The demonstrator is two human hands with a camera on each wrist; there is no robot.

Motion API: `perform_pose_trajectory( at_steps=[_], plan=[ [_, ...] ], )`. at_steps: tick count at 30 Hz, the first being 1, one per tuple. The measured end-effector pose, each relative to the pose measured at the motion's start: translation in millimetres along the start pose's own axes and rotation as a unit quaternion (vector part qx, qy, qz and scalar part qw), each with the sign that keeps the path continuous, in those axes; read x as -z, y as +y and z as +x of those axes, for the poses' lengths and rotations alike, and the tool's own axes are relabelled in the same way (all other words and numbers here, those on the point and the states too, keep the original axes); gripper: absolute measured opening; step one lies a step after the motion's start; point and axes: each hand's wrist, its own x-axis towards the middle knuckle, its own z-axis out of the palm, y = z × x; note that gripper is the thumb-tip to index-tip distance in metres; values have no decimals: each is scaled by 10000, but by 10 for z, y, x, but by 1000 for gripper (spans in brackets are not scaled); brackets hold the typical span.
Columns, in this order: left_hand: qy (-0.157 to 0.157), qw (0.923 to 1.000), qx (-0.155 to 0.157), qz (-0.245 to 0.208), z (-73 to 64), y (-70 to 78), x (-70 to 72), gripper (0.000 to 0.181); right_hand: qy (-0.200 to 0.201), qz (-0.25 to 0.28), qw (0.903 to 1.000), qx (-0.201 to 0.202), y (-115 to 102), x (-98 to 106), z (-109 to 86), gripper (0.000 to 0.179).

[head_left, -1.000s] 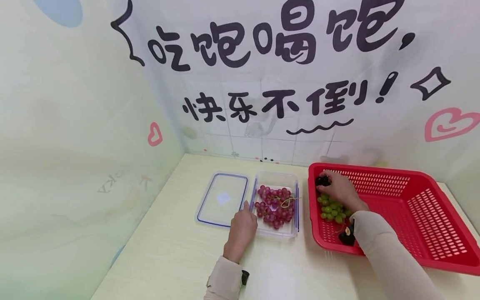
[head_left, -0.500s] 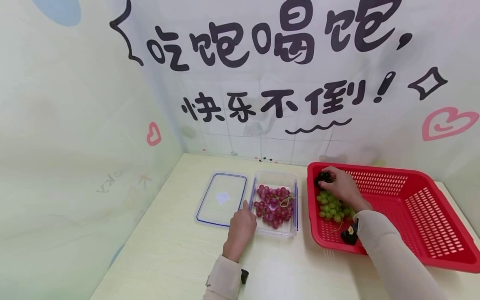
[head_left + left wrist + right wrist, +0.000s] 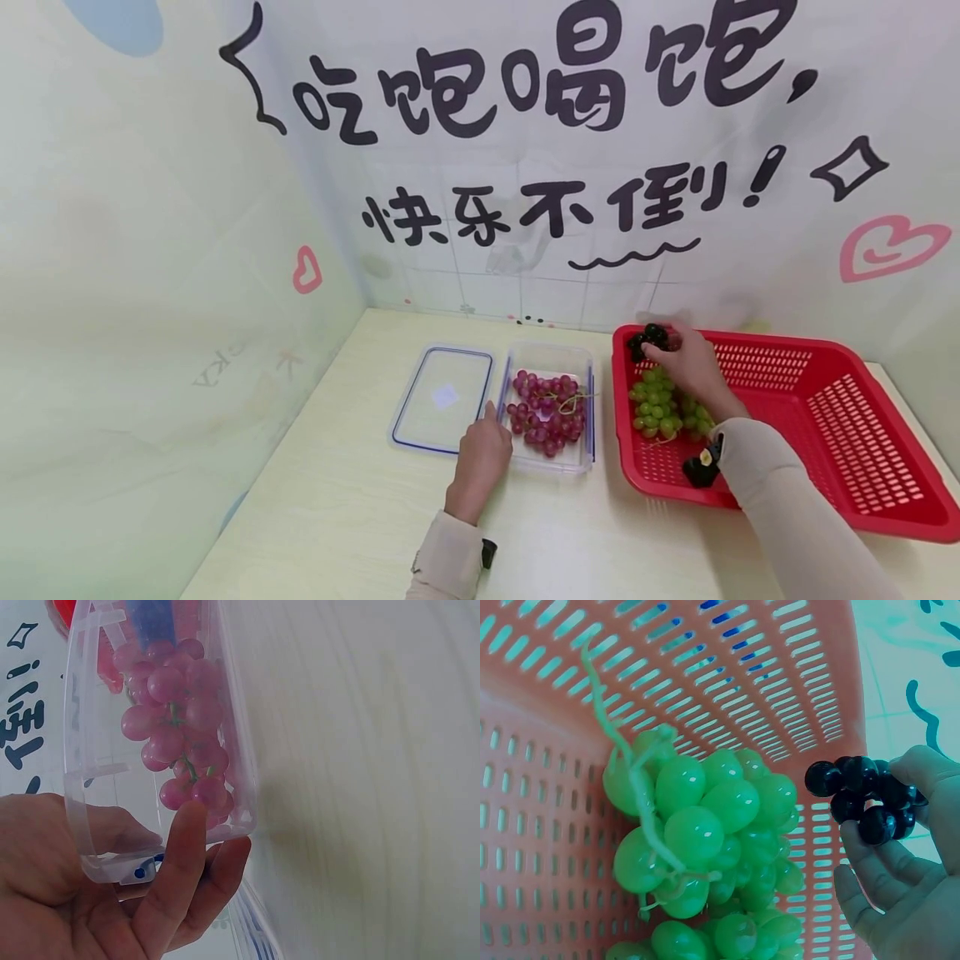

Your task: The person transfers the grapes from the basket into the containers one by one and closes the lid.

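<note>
In the head view my right hand (image 3: 692, 364) is over the back left corner of the red basket (image 3: 750, 504). Its fingers and thumb pinch a small bunch of black grapes (image 3: 866, 791). Green grapes (image 3: 712, 825) lie in the basket beside that hand, their stem showing in the right wrist view. My left hand (image 3: 482, 454) grips the near left side of a clear plastic container (image 3: 558, 468), thumb and fingers around its corner (image 3: 124, 870) in the left wrist view. Purple-red grapes (image 3: 547, 417) lie inside this container.
A clear lid (image 3: 442, 400) with a blue seal lies flat, left of the container. The pale table (image 3: 337, 492) meets a printed wall (image 3: 480, 292) at the back and a side wall (image 3: 150, 375) at the left.
My right hand has raised the black grapes slightly up and to the right, towards the basket's back rim. More of the green grapes shows now. The left hand keeps its place.
</note>
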Motion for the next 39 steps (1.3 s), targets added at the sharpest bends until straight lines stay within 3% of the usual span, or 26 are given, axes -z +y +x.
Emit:
perform_pose_trajectory(
  at_steps=[8,19,26,39],
  plan=[
    [-2,10000,14,0,-6,1,1,48,264,489,9983,164,-60,-10,-24,52],
    [-36,10000,76,23,1,-12,-6,49,561,665,9961,151,-170,-10,-59,52],
    [-35,10000,46,0,0,-17,-2,49,606,773,9950,170,-231,-2,-77,50],
    [-135,9997,174,-69,9,6,-1,50,496,1088,9912,564,-374,-87,-27,46]
  ],
)
